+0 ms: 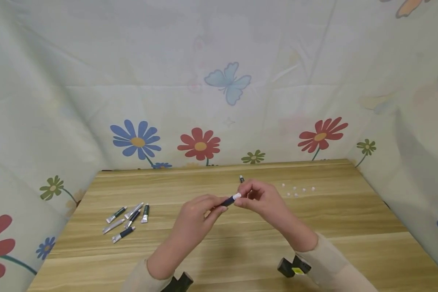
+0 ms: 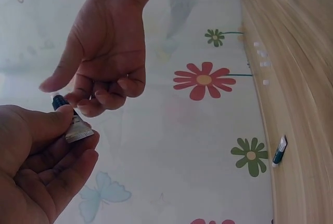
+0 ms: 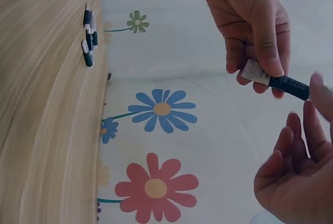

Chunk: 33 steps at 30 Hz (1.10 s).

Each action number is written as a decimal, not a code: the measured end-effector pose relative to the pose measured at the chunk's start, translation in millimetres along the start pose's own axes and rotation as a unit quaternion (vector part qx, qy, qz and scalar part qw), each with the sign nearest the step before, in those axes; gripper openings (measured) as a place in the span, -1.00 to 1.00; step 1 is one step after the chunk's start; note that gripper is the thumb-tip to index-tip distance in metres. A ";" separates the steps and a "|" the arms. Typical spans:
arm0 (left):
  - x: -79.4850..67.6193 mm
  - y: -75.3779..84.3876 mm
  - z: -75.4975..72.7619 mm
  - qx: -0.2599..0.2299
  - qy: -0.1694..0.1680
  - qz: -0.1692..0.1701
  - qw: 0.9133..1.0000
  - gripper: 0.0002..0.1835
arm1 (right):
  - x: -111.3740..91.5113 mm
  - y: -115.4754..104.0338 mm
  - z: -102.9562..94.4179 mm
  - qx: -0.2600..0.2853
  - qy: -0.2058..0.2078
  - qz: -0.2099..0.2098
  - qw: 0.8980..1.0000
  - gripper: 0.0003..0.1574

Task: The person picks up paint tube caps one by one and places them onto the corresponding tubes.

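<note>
Left hand [image 1: 196, 215]: the dark paint tube [image 1: 228, 201] is pinched mid-body; its crimped end, hidden from the head view, is shown in both wrist views.
Right hand [image 1: 264, 199]: the white cap [image 1: 237, 196] is pinched between thumb and finger.
Lone tube [image 2: 280, 152]: placed near the tabletop [image 1: 241, 247]'s far edge, seen whole from the left wrist.
Tube cluster [image 1: 132, 219]: spread toward the left edge.
White bits [image 1: 304, 190]: scattered toward the far right corner.

In the head view, the person's left hand [image 1: 195, 217] hides the rear end of the held tube [image 1: 228, 201]; the right hand [image 1: 266, 200] covers the near part of a lone tube [image 1: 241, 179]; small white pieces [image 1: 295, 188] are too tiny to identify; the sleeves [image 1: 337, 263] run off the bottom edge; each wrist view crops its own hand at the side.
</note>
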State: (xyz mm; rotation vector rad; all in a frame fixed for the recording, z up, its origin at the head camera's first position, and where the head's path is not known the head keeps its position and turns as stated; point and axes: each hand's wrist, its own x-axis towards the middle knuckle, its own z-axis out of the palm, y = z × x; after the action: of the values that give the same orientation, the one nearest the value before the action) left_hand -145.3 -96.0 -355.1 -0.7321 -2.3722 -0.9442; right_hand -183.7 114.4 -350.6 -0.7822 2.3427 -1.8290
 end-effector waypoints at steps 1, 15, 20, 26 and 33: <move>0.6 -0.6 -0.1 -0.002 -0.002 -0.002 1.000 -0.79 | 1.2 1.4 0.0 -0.005 -0.004 0.003 1.000 -0.68; 17.5 -13.2 2.0 -0.002 0.006 0.007 1.000 -0.77 | 24.5 17.8 -5.4 0.081 -0.027 0.015 0.996 -0.37; 25.3 -18.1 4.7 0.000 0.011 0.012 1.000 -0.77 | 31.3 22.2 -9.4 0.095 -0.041 -0.002 0.995 -0.41; 26.1 -23.9 5.9 -0.002 0.017 0.016 1.000 -0.78 | 37.7 27.7 -7.9 0.133 -0.035 -0.013 0.990 -0.88; 27.3 -27.6 6.9 0.003 0.016 0.012 1.000 -0.78 | 38.7 31.4 -10.9 0.125 -0.055 -0.024 0.990 -0.78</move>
State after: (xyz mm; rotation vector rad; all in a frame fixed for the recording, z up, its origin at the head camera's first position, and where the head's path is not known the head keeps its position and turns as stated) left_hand -184.6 -100.0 -356.2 -0.7361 -2.3319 -0.9307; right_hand -232.0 112.6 -366.7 -0.8868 1.9934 -1.9922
